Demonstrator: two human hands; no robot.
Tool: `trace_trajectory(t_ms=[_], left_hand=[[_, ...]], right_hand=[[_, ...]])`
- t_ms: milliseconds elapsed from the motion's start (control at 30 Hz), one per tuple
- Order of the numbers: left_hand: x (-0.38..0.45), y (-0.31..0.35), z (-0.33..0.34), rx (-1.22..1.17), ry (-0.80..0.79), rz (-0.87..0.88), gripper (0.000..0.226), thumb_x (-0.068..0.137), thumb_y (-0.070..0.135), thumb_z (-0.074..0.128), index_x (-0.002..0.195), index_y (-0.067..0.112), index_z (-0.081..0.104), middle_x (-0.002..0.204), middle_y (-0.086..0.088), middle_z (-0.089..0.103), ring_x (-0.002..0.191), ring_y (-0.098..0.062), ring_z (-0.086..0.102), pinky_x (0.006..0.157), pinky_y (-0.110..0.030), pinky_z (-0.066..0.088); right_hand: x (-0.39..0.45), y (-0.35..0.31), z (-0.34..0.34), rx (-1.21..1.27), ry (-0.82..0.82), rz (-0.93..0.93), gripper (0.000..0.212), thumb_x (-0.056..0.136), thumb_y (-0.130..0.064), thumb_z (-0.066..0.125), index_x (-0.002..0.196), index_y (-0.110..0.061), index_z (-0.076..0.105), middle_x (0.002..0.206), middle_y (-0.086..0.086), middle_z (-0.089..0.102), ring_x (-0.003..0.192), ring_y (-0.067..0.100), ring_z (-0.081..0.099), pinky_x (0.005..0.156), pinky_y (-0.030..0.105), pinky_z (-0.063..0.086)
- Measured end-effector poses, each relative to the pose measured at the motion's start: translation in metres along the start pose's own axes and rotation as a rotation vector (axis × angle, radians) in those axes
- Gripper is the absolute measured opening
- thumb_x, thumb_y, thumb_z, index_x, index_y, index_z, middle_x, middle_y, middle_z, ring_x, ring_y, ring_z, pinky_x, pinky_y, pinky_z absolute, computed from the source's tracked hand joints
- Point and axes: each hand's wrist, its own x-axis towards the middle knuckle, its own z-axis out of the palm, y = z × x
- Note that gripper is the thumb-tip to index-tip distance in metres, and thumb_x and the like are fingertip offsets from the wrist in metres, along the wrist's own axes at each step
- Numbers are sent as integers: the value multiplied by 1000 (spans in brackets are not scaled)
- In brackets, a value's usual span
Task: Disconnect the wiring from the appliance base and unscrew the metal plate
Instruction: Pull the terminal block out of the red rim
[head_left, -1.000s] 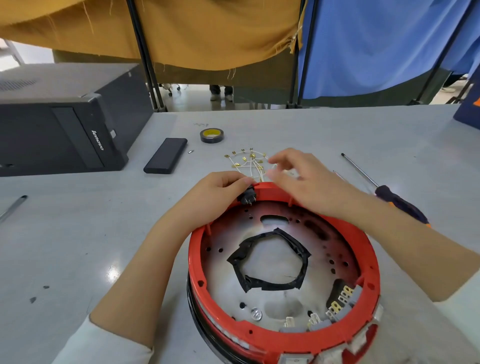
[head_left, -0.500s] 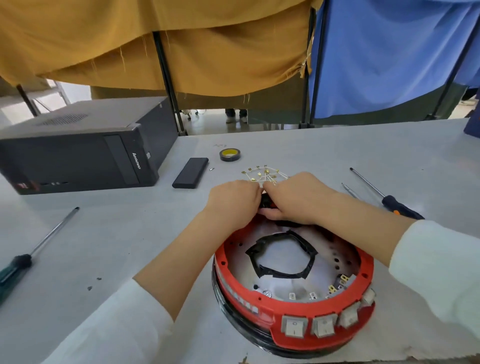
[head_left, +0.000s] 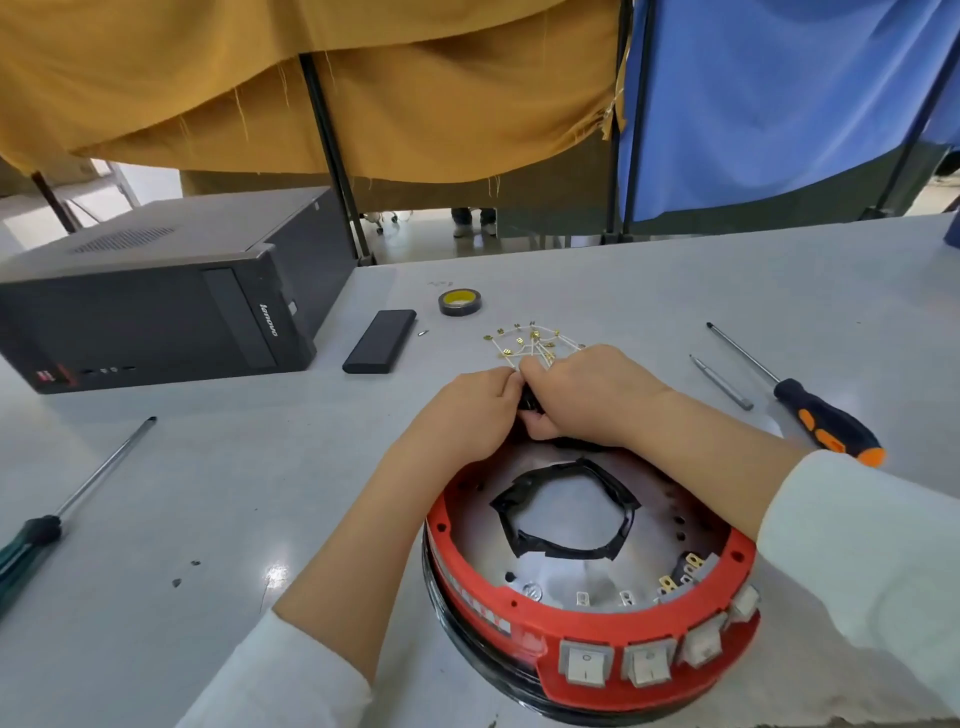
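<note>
Wiring (head_left: 532, 345): lies on the table just beyond the base's (head_left: 587, 631) far rim, at your fingertips; your left hand (head_left: 467, 410) and right hand (head_left: 587, 397) meet there, both pinching a small black part.

Both forearms cross over the red appliance base (head_left: 597, 618), blocking its far rim. Left of the base, open grey table (head_left: 218, 467) up to the green-handled screwdriver (head_left: 67, 509). Right of it, the orange-and-black screwdriver (head_left: 826, 426) and a loose metal bit (head_left: 722, 382) crowd the way.
</note>
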Motion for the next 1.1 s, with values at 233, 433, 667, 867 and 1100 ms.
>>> trace_trajectory(t_ms=[233, 433, 667, 867, 1100], left_hand=[[1, -1, 1, -18, 15, -16, 38, 101, 30, 28, 66, 22, 39, 80, -3, 54, 80, -23, 48, 66, -32, 31], [-8, 3, 3, 152, 34, 185, 41, 94, 53, 35, 125, 28, 48, 122, 3, 57, 108, -20, 54, 87, -35, 43], [-2, 5, 12, 580, 79, 262, 37, 97, 46, 32, 115, 14, 41, 113, -5, 53, 93, -29, 59, 63, -36, 38], [16, 9, 17, 765, 118, 196, 38, 96, 45, 36, 114, 12, 41, 107, -6, 60, 93, -31, 63, 57, -33, 31], [24, 6, 25, 841, 211, 211, 41, 98, 47, 28, 106, 11, 47, 100, -5, 64, 89, -31, 65, 55, -31, 32]], right_hand=[[2, 1, 4, -28, -14, 3, 42, 90, -49, 42, 103, -9, 48, 80, 9, 65, 60, 26, 40, 54, 29, 29], [-10, 29, -3, 552, -219, 283, 45, 62, -67, 59, 84, -30, 48, 73, -13, 53, 66, 8, 50, 55, 28, 35], [-4, 33, -3, 907, -317, 378, 14, 85, -29, 46, 83, -25, 60, 80, -7, 59, 72, 10, 55, 61, 29, 42], [0, 23, 0, 450, -250, 395, 38, 96, -37, 22, 66, -24, 41, 72, -8, 47, 71, 14, 47, 55, 29, 27], [-1, 18, 0, 327, -184, 352, 42, 98, -35, 20, 61, -24, 38, 67, -7, 44, 69, 19, 44, 58, 33, 28]])
